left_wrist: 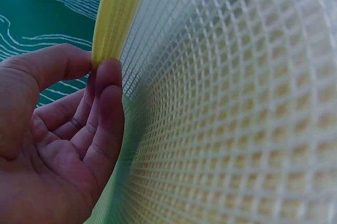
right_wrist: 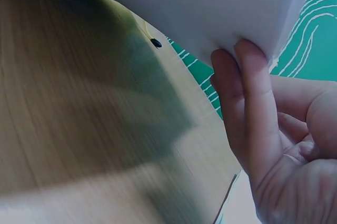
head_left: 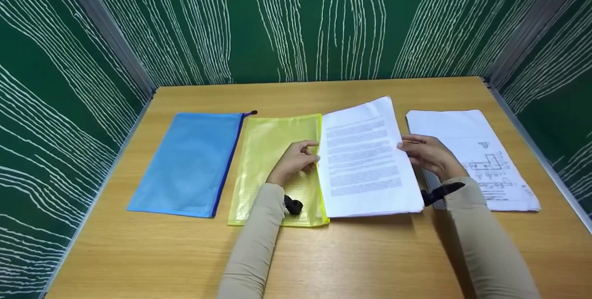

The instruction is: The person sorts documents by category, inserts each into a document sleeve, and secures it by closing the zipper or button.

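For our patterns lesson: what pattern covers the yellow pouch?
The yellow pouch has a crisscross grid, clearest in the left wrist view.

There are two zip pouches (head_left: 185,165) (head_left: 263,151), two paper stacks (head_left: 360,160) (head_left: 481,151) and one table (head_left: 351,252).

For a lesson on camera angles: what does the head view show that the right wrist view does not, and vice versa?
Only the head view shows the blue pouch, the left hand and the printed text on the held papers. Only the right wrist view shows the papers' underside and a small black pull on a yellow cord. Both show the right hand, the papers, the wooden table and green wall with white lines.
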Demonstrator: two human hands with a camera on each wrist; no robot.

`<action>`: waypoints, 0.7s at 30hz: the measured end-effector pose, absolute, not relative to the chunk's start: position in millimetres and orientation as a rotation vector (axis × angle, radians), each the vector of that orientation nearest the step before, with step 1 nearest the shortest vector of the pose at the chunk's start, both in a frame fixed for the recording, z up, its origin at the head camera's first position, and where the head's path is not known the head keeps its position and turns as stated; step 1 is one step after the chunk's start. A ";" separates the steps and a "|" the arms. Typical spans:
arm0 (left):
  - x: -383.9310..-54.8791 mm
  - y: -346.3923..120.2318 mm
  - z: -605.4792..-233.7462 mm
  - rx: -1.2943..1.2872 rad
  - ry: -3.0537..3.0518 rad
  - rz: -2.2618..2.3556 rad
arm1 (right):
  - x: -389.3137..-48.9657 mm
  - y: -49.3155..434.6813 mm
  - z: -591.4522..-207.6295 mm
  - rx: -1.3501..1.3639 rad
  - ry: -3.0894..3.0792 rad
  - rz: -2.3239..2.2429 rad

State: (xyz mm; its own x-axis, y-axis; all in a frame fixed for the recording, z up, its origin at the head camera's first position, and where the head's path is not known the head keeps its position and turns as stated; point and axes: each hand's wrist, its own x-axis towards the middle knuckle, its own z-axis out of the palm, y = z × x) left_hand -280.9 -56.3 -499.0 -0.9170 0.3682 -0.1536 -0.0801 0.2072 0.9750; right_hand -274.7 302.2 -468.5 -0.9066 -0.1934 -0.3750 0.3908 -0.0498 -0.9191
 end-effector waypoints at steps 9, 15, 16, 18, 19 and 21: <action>-281.1 -55.4 -502.4 0.261 2.118 1.772 | -273.3 296.7 -474.9 0.176 1.833 -1.991; -279.3 -54.1 -505.2 0.241 2.085 1.819 | -272.9 292.9 -478.5 0.163 1.822 -2.005; -279.3 -54.0 -505.9 0.241 2.074 1.828 | -273.0 292.4 -478.9 0.161 1.814 -2.009; -279.4 -53.8 -506.8 0.244 2.048 1.846 | -273.0 291.4 -479.6 0.156 1.804 -2.011; -279.4 -53.8 -507.0 0.249 2.037 1.853 | -273.0 290.8 -479.9 0.158 1.797 -2.014; -279.5 -54.1 -507.7 0.259 2.019 1.867 | -273.2 289.7 -481.0 0.154 1.781 -2.023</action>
State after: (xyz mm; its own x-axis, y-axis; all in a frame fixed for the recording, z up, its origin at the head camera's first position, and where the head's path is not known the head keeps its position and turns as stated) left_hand -279.5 -54.1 -507.7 -0.9117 0.3830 -0.1486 -0.1181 0.1020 0.9878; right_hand -273.2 289.7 -481.0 -0.8977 -0.2486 -0.3638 0.3923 -0.0751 -0.9168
